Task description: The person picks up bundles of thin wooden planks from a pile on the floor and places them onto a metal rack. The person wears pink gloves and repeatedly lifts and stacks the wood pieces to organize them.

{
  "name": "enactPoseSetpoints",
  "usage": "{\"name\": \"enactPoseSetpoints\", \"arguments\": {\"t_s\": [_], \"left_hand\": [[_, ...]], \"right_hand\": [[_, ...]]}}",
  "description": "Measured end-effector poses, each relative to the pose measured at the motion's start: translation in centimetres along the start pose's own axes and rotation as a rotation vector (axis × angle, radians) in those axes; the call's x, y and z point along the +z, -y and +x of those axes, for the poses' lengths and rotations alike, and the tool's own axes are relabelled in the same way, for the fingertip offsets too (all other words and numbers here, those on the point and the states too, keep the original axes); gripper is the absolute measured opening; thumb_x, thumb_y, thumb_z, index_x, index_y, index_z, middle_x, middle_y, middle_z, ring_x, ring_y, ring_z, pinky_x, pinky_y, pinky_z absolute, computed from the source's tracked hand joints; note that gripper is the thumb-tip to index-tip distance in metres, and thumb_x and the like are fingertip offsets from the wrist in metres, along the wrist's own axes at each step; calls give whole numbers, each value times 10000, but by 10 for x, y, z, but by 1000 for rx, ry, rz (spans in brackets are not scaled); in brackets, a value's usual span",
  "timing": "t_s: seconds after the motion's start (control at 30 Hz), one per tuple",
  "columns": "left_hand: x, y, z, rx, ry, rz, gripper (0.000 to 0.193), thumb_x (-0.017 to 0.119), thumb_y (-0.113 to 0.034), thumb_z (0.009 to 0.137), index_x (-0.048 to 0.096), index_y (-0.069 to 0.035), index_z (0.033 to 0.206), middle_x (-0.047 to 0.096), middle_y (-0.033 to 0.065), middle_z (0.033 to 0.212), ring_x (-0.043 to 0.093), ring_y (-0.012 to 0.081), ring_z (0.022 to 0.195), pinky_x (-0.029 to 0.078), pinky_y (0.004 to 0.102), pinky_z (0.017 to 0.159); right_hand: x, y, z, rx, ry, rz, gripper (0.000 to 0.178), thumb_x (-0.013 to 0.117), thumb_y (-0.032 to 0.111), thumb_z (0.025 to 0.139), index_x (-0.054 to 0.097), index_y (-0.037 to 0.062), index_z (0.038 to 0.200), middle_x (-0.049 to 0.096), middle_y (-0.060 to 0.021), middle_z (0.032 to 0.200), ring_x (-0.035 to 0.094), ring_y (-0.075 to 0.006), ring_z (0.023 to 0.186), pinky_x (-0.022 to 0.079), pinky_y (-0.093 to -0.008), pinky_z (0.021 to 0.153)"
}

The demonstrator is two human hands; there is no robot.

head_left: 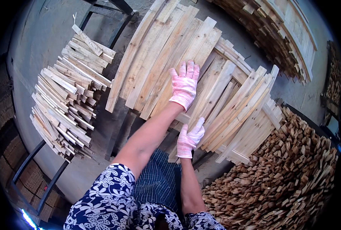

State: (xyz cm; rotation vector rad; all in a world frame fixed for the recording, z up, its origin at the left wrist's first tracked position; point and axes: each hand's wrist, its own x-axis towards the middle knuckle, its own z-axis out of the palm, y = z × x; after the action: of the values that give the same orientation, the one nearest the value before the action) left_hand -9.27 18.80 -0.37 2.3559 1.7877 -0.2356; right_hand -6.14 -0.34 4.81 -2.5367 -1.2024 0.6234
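My left hand (185, 84), in a pink-stained white knit glove, lies flat with its fingers stretched out on a row of pale wooden boards (159, 57) laid side by side. Nearer to me, my right hand (190, 138), gloved alike, is at the near end of a narrow wooden board (212, 88). Its thumb and forefinger stand apart in a V; the other fingers are partly hidden. Right of this board, several long wooden strips (239, 111) lie slanted over a slatted wooden panel (247, 138). Gaps between the boards show around the hands.
A stack of wooden slats (67, 103) stands at the left, near dark metal frames (109, 23). A large heap of short wood pieces (277, 176) fills the lower right. More stacked wood (270, 34) stands at the far right, on the grey floor (36, 38).
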Motion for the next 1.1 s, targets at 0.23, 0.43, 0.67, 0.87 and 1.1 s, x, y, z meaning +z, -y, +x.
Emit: {"name": "enactPoseSetpoints", "arguments": {"t_s": [0.23,0.43,0.67,0.87,1.1], "left_hand": [[-59,119,29,265,-237,-455,589,675,-369,913,531,-100,1416,545,155,1443,486,359,1345,387,488,1109],[-4,316,55,-21,270,-801,666,362,-453,1077,322,12,1552,387,152,1594,327,232,1496,223,310,1241],[-8,280,67,-402,326,-855,827,347,-635,1033,231,-37,1593,344,175,1613,323,304,1494,234,348,1223],[-80,109,15,267,-229,-733,503,698,-210,952,548,-65,1411,613,158,1346,593,302,1234,474,411,1066],[24,-113,-93,-223,439,-940,691,547,-360,994,295,-39,1551,537,276,1396,539,417,1285,413,463,1113]], "right_hand": [[-5,49,136,149,108,0,812,651,235,942,202,122,1610,401,-317,1422,462,-463,1288,386,-497,1105],[59,23,103,-61,-70,-54,761,630,271,954,254,118,1597,338,-324,1514,443,-468,1347,385,-488,1136],[61,51,101,-42,20,182,692,635,301,936,362,140,1551,391,-257,1494,448,-441,1350,400,-501,1119],[-64,-81,162,282,-394,-372,824,619,501,929,303,86,1566,435,-296,1444,447,-445,1330,362,-530,1117],[-62,-79,143,326,-48,-260,910,656,560,906,241,138,1597,412,-309,1441,465,-496,1270,415,-519,1059]]}}
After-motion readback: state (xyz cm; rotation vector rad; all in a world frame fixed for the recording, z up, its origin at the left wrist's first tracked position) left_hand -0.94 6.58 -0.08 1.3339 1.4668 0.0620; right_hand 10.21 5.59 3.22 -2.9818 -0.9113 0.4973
